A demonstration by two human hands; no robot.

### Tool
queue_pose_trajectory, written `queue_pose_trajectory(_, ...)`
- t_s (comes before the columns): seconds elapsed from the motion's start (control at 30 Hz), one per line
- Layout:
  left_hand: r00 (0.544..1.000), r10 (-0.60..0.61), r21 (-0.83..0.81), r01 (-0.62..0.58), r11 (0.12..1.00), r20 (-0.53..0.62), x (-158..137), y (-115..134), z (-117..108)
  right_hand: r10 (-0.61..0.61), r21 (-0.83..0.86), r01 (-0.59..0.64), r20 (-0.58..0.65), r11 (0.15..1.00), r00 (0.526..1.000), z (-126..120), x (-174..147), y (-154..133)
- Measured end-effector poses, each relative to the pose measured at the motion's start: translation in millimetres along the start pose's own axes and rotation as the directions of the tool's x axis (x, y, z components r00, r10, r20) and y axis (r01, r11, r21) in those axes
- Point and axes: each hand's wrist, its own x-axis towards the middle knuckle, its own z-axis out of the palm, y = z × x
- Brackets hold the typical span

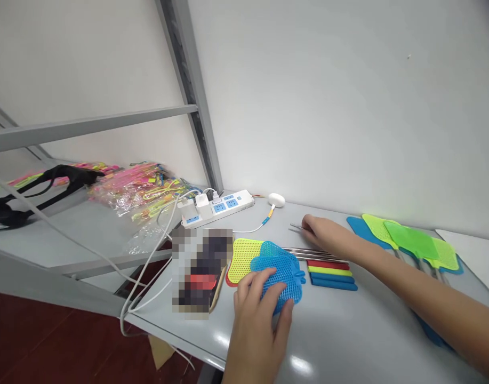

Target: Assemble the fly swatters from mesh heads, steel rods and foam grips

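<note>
My left hand (258, 314) grips a blue apple-shaped fly swatter head (286, 274), with its fingers curved over the mesh and the thumb by the lower edge. Beneath and behind it lie another blue head (273, 248), a yellow one (244, 258) and a red one (230, 281), mostly covered. Farther back, my right hand (315, 230) is closed around a thin metal rod (296, 227), whose tip pokes out to the left. Several metal rods (304, 254) lie just below that hand. In front of them are red, yellow and blue handle sleeves (332, 278).
Fly swatters with rods (418, 240) lie at the right, partly behind my right forearm. A blurred-out phone-like object (218, 288) sits left of the heads. Behind are a power strip (224, 205), cables and a white round device (276, 200). Bagged colourful items (136, 186) fill the left shelf.
</note>
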Motion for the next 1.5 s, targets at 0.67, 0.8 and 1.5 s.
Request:
queue_pose_trajectory(0.67, 0.999, 0.033, 0.289, -0.042, 0.956, 0.036, -0.1, -2.8, 10.0, -0.065, -0.257, 0.059, -0.012, 0.965, 0.998, 25.7, -128.0, -24.4)
queue_pose_trajectory(0.8, 0.998, 0.063, 0.276, -0.069, 0.959, 0.029, -0.5, -2.4, 8.4, -0.073, -0.286, 0.077, 0.025, 0.955, 0.997, 21.8, -128.4, -29.5)
queue_pose_trajectory(1.5, 0.963, 0.180, -0.139, -0.209, 0.968, -0.199, -3.2, 9.4, 4.2, 0.163, 0.009, -0.163, -0.007, 0.987, 0.987, -8.3, -141.6, -50.6)
